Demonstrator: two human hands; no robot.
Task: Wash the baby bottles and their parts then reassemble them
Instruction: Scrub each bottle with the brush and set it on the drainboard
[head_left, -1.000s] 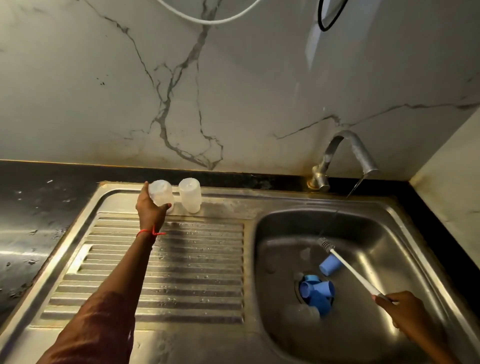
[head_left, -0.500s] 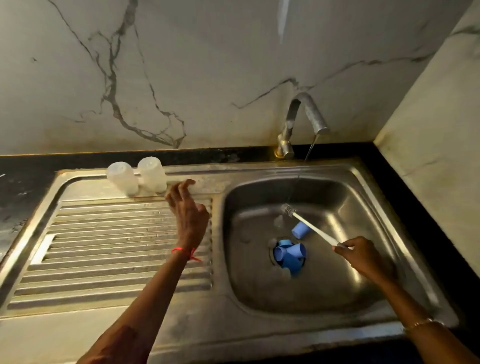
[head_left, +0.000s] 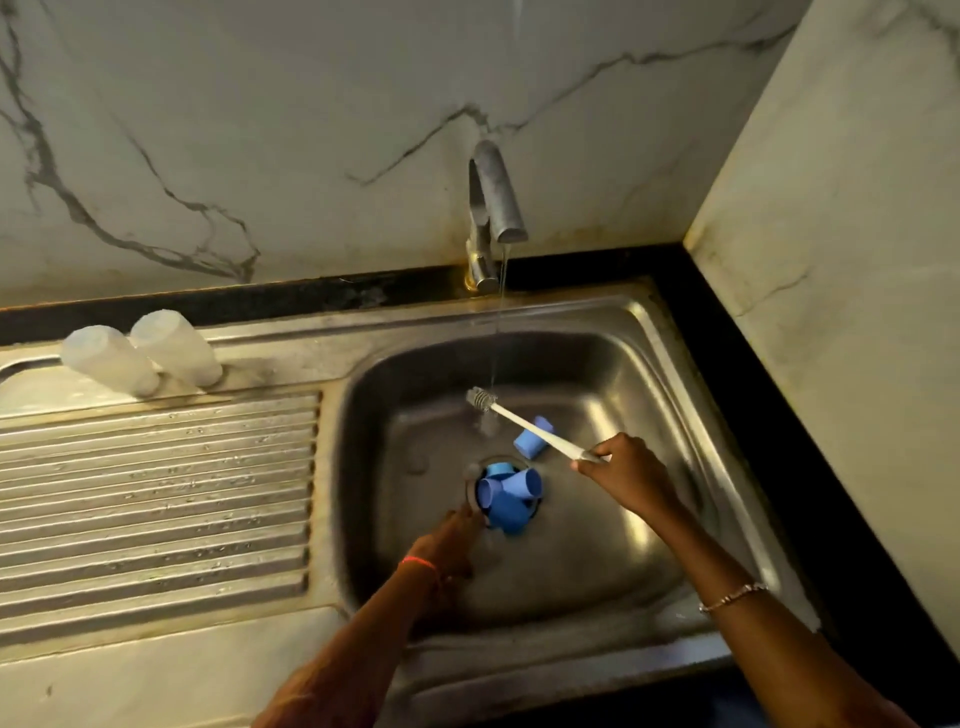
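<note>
Two clear bottle bodies (head_left: 143, 351) stand upside down at the back of the steel drainboard (head_left: 156, 493). Several blue bottle parts (head_left: 509, 496) lie piled over the drain of the sink basin (head_left: 597, 545); one more blue part (head_left: 532, 439) lies apart, behind the brush handle. My right hand (head_left: 623, 475) pinches the white handle of a small brush (head_left: 524, 423), its bristle head under a thin stream of water. My left hand (head_left: 457, 540) reaches down to the left edge of the blue pile; whether its fingers hold anything is hidden.
The metal tap (head_left: 493, 208) runs a thin stream into the basin. A marble wall rises behind and at the right, with a black counter strip (head_left: 753, 389) along the sink's edge.
My left hand has left the bottles on the drainboard and moved right and down into the basin to the blue parts. The right hand keeps the brush under the stream.
</note>
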